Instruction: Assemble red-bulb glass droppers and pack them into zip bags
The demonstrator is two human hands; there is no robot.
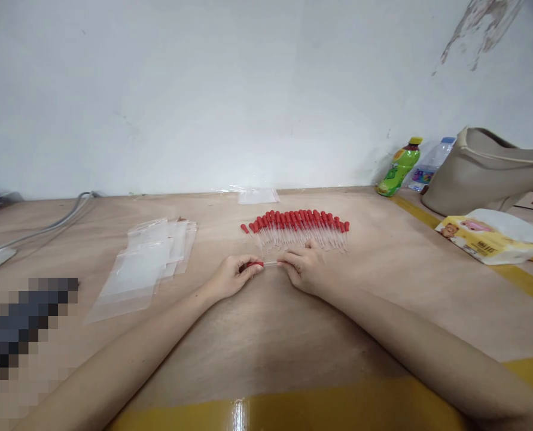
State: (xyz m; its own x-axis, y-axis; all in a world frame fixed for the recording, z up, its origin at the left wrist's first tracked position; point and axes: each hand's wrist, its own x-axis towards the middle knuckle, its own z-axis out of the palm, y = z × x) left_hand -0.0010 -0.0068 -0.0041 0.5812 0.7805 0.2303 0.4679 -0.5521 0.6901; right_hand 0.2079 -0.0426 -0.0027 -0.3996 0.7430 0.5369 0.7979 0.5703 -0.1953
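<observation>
Between my two hands lies a dropper [270,263] with a red rubber bulb and a clear, thin tube, held sideways just above or on the table. My left hand [235,275] is closed round its red bulb. The fingers of my right hand [305,267] pinch the clear tube from the other side, hiding its tip. Just beyond my hands, a row of droppers [299,221] lies side by side, red bulbs away from me and clear tubes towards me. Left of my left hand, several clear zip bags [134,272] overlap in a loose pile.
Against the wall at right stand a green bottle [399,167] and a clear bottle [431,164], beside a beige bag [486,170]. A yellow tissue pack [477,239] lies nearer. Another clear bag [258,196] rests by the wall. A grey cable [64,218] crosses the left side.
</observation>
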